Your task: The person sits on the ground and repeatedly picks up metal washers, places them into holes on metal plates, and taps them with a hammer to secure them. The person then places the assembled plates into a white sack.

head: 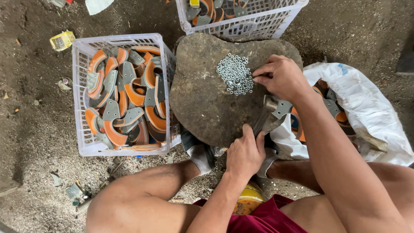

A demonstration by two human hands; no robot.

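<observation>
1. Right hand (282,77): fingertips pinched together at the right edge of a heap of small silvery nuts (235,74); whether a nut is caught between them cannot be told.
2. Left hand (246,153): fingers clenched around a grey curved metal piece (276,108), which juts up and to the right from the fist, at the near right edge of the stone.
3. Flat grey-brown stone (207,99): serves as the work surface; the nuts lie on its upper right part, and the rest of its face is bare.
4. White sack (366,112): lies open to the right of the stone, beneath the right forearm; grey and orange curved pieces show in its mouth.
5. White lattice crate (82,95): stands just left of the stone, filled with grey and orange curved parts (125,99) lying in all directions.
6. Second white crate (258,21): stands behind the stone, cut by the top edge, with similar parts inside.
7. Small yellow packet (62,40): crumpled, roughly rectangular, on the dirt floor above and left of the first crate.
8. Yellow round tin (249,199): partly hidden between the person's knees, below the left wrist.
</observation>
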